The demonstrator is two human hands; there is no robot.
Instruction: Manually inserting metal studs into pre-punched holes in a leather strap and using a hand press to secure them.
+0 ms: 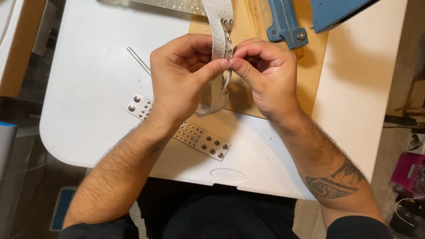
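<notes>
- Head view is showing both hands meeting over the wooden board (248,22), and that board is serving as our landmark.
- Left hand (181,79) is pinching narrow, thumb and forefinger closing on the edge of the white studded strap (220,26), which is hanging down over the near part of the board.
- Right hand (265,75) is mirroring it, fingertips pressing tight against the same spot on the strap, apparently on one small metal stud; whether a loose stud is sitting between the fingertips is too small to tell.
- Doing this well, by my reading, is calling for a steady pinch from both sides, keeping the stud square to the strap and in line with the row of studs running up it, with the strap's free end hanging slack rather than twisting.
- A second studded strip (208,144) is lying flat on the white table (88,97), just nearer the person than the board, partly under the left wrist.
- A thin metal rod (137,57) is resting on the table to the left of the board.
- A blue metal press (287,26) is standing on the far part of the board, beyond the right hand.
- Beyond the table, right of the board, bare floor is showing with a pink container (407,170) and dark clutter; left of it, a wooden edge and a blue item low down.
</notes>
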